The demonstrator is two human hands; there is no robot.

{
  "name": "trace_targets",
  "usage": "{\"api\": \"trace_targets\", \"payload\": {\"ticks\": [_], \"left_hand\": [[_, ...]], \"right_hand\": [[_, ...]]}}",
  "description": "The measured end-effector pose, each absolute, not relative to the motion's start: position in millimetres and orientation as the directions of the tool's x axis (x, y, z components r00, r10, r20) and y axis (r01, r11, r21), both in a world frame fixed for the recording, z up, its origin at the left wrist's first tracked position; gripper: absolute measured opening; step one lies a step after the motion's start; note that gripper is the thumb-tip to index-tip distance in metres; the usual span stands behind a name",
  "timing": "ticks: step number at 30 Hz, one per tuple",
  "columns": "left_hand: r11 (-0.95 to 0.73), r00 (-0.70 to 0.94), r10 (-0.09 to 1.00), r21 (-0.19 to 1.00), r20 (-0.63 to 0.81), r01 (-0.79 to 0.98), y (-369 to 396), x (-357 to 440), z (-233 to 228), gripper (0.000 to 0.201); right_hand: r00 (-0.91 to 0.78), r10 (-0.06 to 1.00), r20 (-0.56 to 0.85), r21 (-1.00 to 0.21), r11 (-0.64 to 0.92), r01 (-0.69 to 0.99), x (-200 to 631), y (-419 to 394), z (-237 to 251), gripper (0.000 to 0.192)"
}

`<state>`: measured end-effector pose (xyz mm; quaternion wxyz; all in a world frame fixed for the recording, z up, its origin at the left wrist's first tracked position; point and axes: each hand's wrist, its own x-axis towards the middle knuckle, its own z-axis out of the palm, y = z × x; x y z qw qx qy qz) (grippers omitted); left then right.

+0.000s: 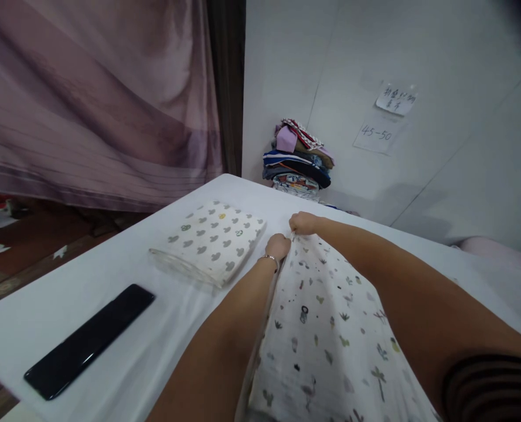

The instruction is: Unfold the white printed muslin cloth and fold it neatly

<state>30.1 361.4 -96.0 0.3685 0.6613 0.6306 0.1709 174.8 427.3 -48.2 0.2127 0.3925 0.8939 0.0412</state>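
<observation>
Both my hands grip the far edge of a white cloth [317, 328] printed with small cacti, palms and birds. My left hand [278, 246], with a bracelet at the wrist, is closed on the cloth's far left corner. Just beyond it my right hand [303, 223] is closed on the same edge, the two fists almost touching. The cloth hangs and spreads from them toward me between my forearms. Left of my left hand lies a folded white cloth [211, 240] with grey mushroom-like prints, flat on the white table [172, 322].
A long glossy black slab [91, 340] rests on the table's left side. Folded clothes [298, 158] are stacked beyond the far edge against the white wall [352, 58], where handwritten papers [374, 138] hang. A pinkish curtain [102, 99] hangs at left.
</observation>
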Motion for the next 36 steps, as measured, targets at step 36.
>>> {"api": "trace_targets", "payload": {"ticks": [36], "left_hand": [[0.080, 0.090, 0.973, 0.675, -0.213, 0.734, 353, 34, -100, 0.025]], "right_hand": [[-0.020, 1.000, -0.007, -0.192, 0.019, 0.981, 191, 422, -92, 0.042]]}}
